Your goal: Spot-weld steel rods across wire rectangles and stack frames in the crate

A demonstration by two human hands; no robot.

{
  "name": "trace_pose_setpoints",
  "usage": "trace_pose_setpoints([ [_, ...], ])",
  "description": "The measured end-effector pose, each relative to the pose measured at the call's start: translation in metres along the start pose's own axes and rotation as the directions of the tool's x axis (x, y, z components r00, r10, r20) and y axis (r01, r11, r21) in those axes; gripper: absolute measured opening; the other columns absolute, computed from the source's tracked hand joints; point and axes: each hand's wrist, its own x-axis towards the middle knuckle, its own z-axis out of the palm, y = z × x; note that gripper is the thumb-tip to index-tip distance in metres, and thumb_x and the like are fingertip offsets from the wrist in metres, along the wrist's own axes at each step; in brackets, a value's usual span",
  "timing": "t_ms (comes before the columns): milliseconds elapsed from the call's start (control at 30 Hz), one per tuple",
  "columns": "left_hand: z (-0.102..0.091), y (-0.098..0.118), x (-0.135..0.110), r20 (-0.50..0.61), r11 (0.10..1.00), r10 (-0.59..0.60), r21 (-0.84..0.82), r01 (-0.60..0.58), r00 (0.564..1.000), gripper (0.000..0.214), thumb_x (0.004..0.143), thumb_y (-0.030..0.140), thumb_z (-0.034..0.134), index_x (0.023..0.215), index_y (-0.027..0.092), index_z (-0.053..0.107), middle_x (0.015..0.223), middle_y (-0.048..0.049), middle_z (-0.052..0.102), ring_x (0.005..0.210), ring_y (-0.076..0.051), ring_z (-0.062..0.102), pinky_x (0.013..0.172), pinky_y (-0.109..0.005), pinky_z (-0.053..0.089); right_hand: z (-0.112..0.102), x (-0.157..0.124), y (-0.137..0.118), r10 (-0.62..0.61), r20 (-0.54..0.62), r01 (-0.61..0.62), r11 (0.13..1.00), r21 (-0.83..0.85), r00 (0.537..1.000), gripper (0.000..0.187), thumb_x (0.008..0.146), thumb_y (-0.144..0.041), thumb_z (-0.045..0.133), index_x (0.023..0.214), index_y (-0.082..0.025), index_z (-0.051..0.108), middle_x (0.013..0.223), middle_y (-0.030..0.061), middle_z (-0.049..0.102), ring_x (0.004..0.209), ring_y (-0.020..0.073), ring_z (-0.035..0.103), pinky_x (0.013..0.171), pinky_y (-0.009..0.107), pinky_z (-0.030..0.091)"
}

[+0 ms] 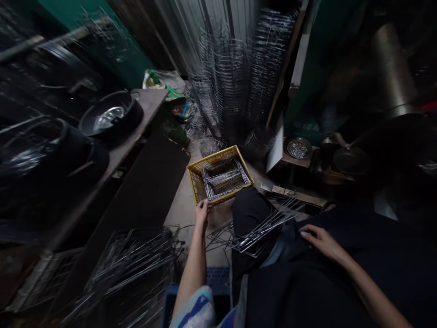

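My left hand [201,212] is at the near left corner of a yellow plastic crate [195,187], fingers closed on its rim. Inside the crate, bent wire frames [223,176] lie along the sides and across the middle. More wire frames [262,230] rest in a loose bundle across my dark-clothed knee. My right hand [318,239] hovers over or lies on the dark cloth to the right of that bundle; its fingers are loosely apart, and I see nothing in them.
A heap of wire pieces [136,255] lies at lower left beside a blue crate [167,303]. Black basins [136,111] stand on the left bench. Tall stacks of wire rings [228,82] lean at the back. A round dish of small metal parts [298,148] sits to the right.
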Motion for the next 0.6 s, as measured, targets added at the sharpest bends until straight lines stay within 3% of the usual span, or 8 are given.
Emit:
trace_pose_setpoints([
  [67,-0.002,0.001,-0.035,0.184,0.995,-0.031,0.1,0.012,0.982,0.034,0.063,0.041,0.082,0.07,0.014,0.063,0.064,0.0002,0.061,0.063,-0.015,0.056,0.061,-0.026,0.044,-0.007,-0.001,-0.005,-0.028,-0.025,0.027,0.998,-0.05,0.999,0.048,0.084,-0.058,0.051,0.103,-0.017,0.067,0.08,0.0042,0.068,0.063,0.0185,0.061,0.056,0.028,0.046],
  [100,-0.001,0.002,-0.053,0.312,0.986,-0.037,0.167,-0.016,0.949,0.033,0.059,0.039,0.084,0.069,0.015,0.063,0.065,-0.0007,0.062,0.066,-0.017,0.057,0.065,-0.028,0.045,-0.013,-0.003,-0.009,-0.055,-0.056,0.05,0.995,-0.086,0.997,0.046,0.083,-0.057,0.052,0.102,-0.018,0.068,0.084,0.005,0.069,0.069,0.02,0.062,0.061,0.029,0.048],
  [167,0.003,0.004,-0.089,0.558,0.921,-0.019,0.332,-0.202,0.83,0.027,0.065,0.038,0.08,0.069,0.017,0.064,0.075,-0.0031,0.064,0.077,-0.02,0.058,0.075,-0.032,0.046,-0.028,-0.008,-0.017,-0.104,-0.154,0.079,0.984,-0.162,0.983,0.041,0.083,-0.054,0.055,0.101,-0.021,0.07,0.09,0.0055,0.071,0.079,0.0226,0.064,0.071,0.031,0.05],
  [233,0.01,0.006,-0.115,0.708,0.774,0.014,0.44,-0.456,0.706,0.023,0.08,0.04,0.067,0.074,0.019,0.064,0.085,-0.005,0.063,0.087,-0.021,0.056,0.083,-0.034,0.044,-0.048,-0.017,-0.023,-0.122,-0.251,0.067,0.974,-0.219,0.96,0.039,0.084,-0.053,0.054,0.102,-0.023,0.07,0.091,0.0045,0.072,0.081,0.0233,0.064,0.073,0.031,0.049],
  [267,0.013,0.006,-0.123,0.74,0.696,0.034,0.466,-0.547,0.672,0.023,0.085,0.041,0.061,0.076,0.019,0.064,0.088,-0.0055,0.061,0.089,-0.021,0.055,0.084,-0.034,0.044,-0.058,-0.024,-0.024,-0.128,-0.294,0.057,0.969,-0.238,0.947,0.038,0.084,-0.052,0.054,0.103,-0.024,0.07,0.09,0.0041,0.072,0.08,0.023,0.064,0.071,0.03,0.049],
  [367,0.027,0.008,-0.126,0.735,0.576,0.075,0.52,-0.631,0.674,0.024,0.086,0.043,0.058,0.083,0.02,0.061,0.085,-0.0043,0.056,0.082,-0.02,0.054,0.076,-0.03,0.045,-0.092,-0.047,-0.022,-0.153,-0.403,0.039,0.96,-0.279,0.902,0.038,0.086,-0.051,0.053,0.107,-0.024,0.069,0.092,0.004,0.072,0.076,0.0215,0.064,0.069,0.03,0.048],
  [467,0.043,0.013,-0.12,0.746,0.472,0.104,0.545,-0.693,0.657,0.023,0.087,0.041,0.055,0.079,0.021,0.06,0.08,-0.0037,0.054,0.076,-0.019,0.054,0.071,-0.029,0.045,-0.129,-0.077,-0.006,-0.135,-0.53,-0.033,0.955,-0.295,0.837,0.039,0.086,-0.052,0.054,0.108,-0.023,0.069,0.08,0.0035,0.07,0.066,0.0196,0.062,0.063,0.029,0.046],
  [600,0.058,0.037,-0.118,0.794,0.415,0.143,0.494,-0.764,0.591,0.023,0.085,0.041,0.056,0.074,0.022,0.064,0.086,-0.0075,0.063,0.083,-0.022,0.058,0.077,-0.031,0.047,-0.186,-0.119,0.036,-0.046,-0.731,-0.169,0.961,-0.218,0.681,0.04,0.085,-0.052,0.057,0.108,-0.02,0.069,0.067,0.0034,0.067,0.057,0.0187,0.06,0.057,0.029,0.045],
])
